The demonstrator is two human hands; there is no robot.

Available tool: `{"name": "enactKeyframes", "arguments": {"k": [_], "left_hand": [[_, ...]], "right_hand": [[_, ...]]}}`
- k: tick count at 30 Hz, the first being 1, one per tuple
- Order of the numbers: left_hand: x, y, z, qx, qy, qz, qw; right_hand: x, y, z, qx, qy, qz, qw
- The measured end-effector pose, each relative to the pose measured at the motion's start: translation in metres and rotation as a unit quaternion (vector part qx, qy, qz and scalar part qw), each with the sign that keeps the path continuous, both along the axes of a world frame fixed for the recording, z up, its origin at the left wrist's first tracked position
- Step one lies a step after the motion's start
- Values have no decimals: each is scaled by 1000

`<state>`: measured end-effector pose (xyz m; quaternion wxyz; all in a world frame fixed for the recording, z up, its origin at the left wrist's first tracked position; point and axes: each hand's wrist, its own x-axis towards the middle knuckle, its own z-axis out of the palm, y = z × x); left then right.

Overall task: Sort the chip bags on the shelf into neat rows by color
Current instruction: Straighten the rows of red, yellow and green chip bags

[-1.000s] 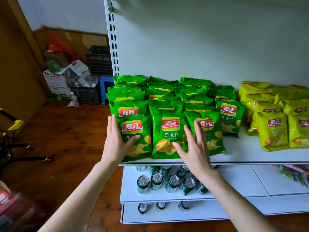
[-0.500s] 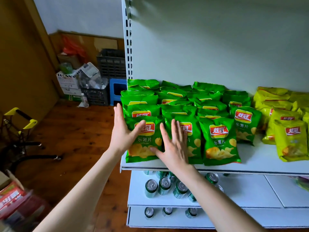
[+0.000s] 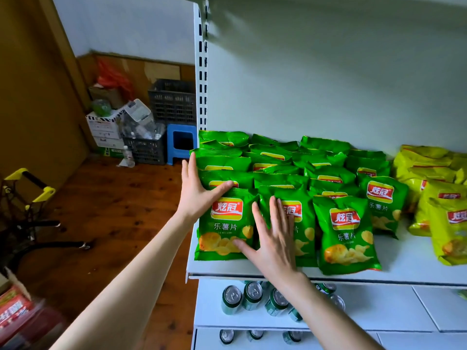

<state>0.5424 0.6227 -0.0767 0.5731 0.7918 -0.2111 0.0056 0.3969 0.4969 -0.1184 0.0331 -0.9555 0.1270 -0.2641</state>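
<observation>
**Slippery, puffy bags**

Green bags [image 3: 326, 147] stand in rows on the shelf [image 3: 404, 270]. Both hands lie flat, gripping nothing: left hand [image 3: 199, 188] against the front bag [image 3: 227, 223], right hand [image 3: 274, 239] on its neighbour [image 3: 304, 238]. Likely light and crushable (chips inside); best nudged by edges.

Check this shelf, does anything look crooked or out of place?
No mixed colors show. The third front green bag, just right of the right hand, is twisted out of line, its lower right corner almost at the shelf edge. The fourth front green bag sits farther back than the others.
</observation>
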Motion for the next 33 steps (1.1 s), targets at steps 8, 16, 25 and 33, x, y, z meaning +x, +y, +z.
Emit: {"name": "enactKeyframes", "arguments": {"k": [8,16,25,33], "left_hand": [[11,-3,1,-43,62,-67,995],[6,-1,6,-38,52,-74,995],[7,5,11,15,30,-81,996],[1,12,14,39,-14,-30,999]], "right_hand": [[4,-1,-4,7,-33,10,999],[4,1,-4,1,-41,3,999],[0,1,-2,8,-32,6,999],[-6,2,7,18,-32,8,999]]}}
